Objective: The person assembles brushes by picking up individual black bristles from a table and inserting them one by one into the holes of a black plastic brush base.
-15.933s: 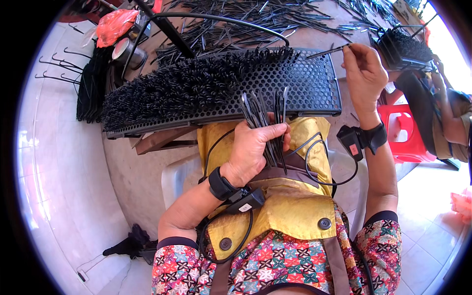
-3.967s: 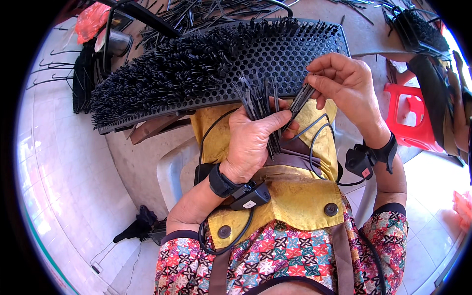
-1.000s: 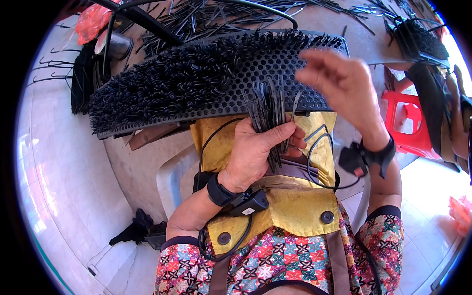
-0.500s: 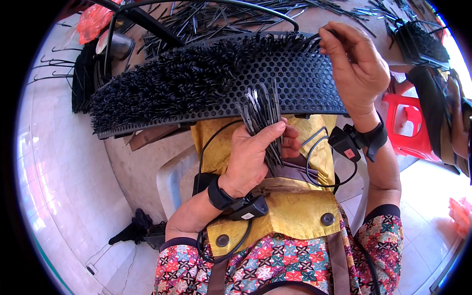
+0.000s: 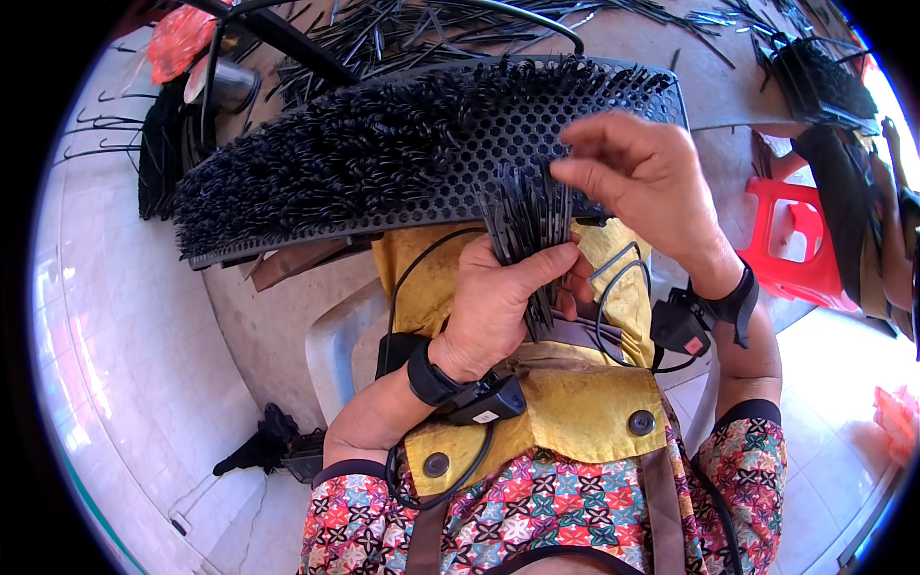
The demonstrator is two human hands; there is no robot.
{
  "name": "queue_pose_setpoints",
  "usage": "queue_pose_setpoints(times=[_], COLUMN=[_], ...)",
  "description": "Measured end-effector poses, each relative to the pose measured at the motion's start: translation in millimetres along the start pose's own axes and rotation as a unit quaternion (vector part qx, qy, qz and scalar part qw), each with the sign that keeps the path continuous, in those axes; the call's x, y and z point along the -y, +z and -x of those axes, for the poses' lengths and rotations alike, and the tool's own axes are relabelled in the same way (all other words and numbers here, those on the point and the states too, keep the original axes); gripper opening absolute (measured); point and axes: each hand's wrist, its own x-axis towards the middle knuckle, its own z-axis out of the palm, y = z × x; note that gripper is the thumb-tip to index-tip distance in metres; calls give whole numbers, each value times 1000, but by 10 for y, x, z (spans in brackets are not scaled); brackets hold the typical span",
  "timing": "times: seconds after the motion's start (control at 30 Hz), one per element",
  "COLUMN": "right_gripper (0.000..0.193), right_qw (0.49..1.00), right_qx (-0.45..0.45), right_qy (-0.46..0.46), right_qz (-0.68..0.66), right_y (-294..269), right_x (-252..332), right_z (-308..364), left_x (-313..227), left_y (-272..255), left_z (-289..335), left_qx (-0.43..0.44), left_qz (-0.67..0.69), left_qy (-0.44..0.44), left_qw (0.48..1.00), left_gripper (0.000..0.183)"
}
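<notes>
My left hand (image 5: 498, 302) is closed round a bundle of thin black strips (image 5: 525, 216), which stand upright above the thumb and poke out below the palm. Close to the bundle's upper right, my right hand (image 5: 652, 177) has its thumb and curled fingers apart, with no strip visible between them. Beyond both hands lies a curved black perforated panel (image 5: 498, 134). Dense tufts of black strips (image 5: 326, 168) fill its left and middle, and a thinner row lines its far right edge. Round holes show bare toward the right.
More loose black strips (image 5: 412, 38) lie heaped behind the panel, near a metal can (image 5: 230, 86) and an orange-red plastic bag (image 5: 180, 43). To the right stand a red stool (image 5: 800, 240) and another tufted black piece (image 5: 824, 81), with a person's arm nearby. Cables loop from my wrists.
My right hand has come down and left from the panel's far right edge to the bundle. A strip end it was pinching there is out of its fingers. My left hand has barely moved.
</notes>
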Motion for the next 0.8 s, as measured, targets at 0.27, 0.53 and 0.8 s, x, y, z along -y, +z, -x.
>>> queue_pose_setpoints(times=[0.27,0.53,0.8], right_gripper=[14,16,26], right_qw=[961,872,893], right_qx=[-248,-324,-168], right_qy=[-83,-275,-272], right_qz=[-88,242,317], right_y=[-314,-331,-273], right_x=[-144,-299,-335], right_z=[-73,-296,-265], left_x=[11,12,38], left_y=[-40,27,1], left_z=[-38,-17,-26], left_qx=[-17,-40,-35], left_qz=[-8,39,27], left_qy=[-31,-28,-22], left_qw=[999,998,999], left_gripper=[19,20,18])
